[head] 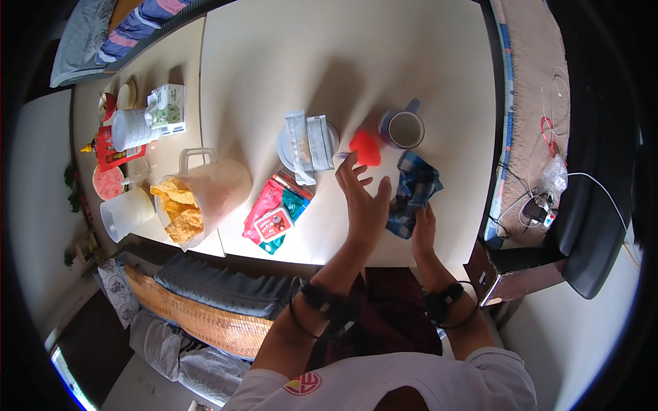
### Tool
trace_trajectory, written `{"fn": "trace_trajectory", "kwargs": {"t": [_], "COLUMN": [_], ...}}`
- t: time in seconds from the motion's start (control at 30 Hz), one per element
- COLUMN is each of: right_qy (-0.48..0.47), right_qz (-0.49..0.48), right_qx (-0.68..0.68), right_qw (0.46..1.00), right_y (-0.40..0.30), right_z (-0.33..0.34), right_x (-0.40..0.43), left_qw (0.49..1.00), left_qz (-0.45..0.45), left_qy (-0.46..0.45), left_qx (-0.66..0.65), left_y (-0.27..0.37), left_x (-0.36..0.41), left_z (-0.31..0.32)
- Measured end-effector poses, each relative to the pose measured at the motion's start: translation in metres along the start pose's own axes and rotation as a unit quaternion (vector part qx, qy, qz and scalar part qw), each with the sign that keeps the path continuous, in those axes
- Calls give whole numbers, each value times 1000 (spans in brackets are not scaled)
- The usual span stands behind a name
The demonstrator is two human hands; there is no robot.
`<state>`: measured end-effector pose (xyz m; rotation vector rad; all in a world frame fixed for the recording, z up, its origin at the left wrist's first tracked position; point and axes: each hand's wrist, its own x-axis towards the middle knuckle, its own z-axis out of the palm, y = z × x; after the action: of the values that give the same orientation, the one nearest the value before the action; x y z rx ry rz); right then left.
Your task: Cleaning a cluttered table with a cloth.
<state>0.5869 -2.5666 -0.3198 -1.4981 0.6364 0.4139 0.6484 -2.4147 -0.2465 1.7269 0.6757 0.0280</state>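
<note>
My left hand (364,205) is over the table with its fingers apart. Its fingertips are at the near edge of a red heart-shaped object (365,147); whether they touch it I cannot tell. A blue and dark plaid cloth (415,180) is crumpled on my right, and my right hand (423,231) grips its near right edge. Part of those fingers is hidden by the cloth. Just beyond the cloth stands a mug (405,129) with a blue handle. Left of the red object, sealed packets (308,146) lie across a round, pale lid or dish (282,149).
Wipes packs (272,216) lie near the front edge. Further left are a plastic pitcher (221,180) holding yellow chips, a translucent cup (126,213), stacked containers (131,128), a tissue pack (168,105) and half a watermelon (108,182). Cables (550,133) lie on a bench at right.
</note>
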Motion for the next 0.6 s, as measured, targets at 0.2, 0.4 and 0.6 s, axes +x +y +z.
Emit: {"fn": "trace_trajectory", "kwargs": {"t": [0.2,0.4,0.6], "right_qy": [72,8,-4], "right_qz": [-164,-199,-325], "right_qx": [-252,-342,-439], "right_qw": [951,918,838], "right_y": [2,-20,-39], "right_z": [4,3,33], "right_x": [-3,-27,-24], "left_qw": [993,959,967], "left_qz": [47,118,79], "left_qy": [4,-2,29], "left_qx": [112,259,239], "left_y": [-34,-54,-62], "left_x": [15,5,0], "left_z": [-24,-42,-54]}}
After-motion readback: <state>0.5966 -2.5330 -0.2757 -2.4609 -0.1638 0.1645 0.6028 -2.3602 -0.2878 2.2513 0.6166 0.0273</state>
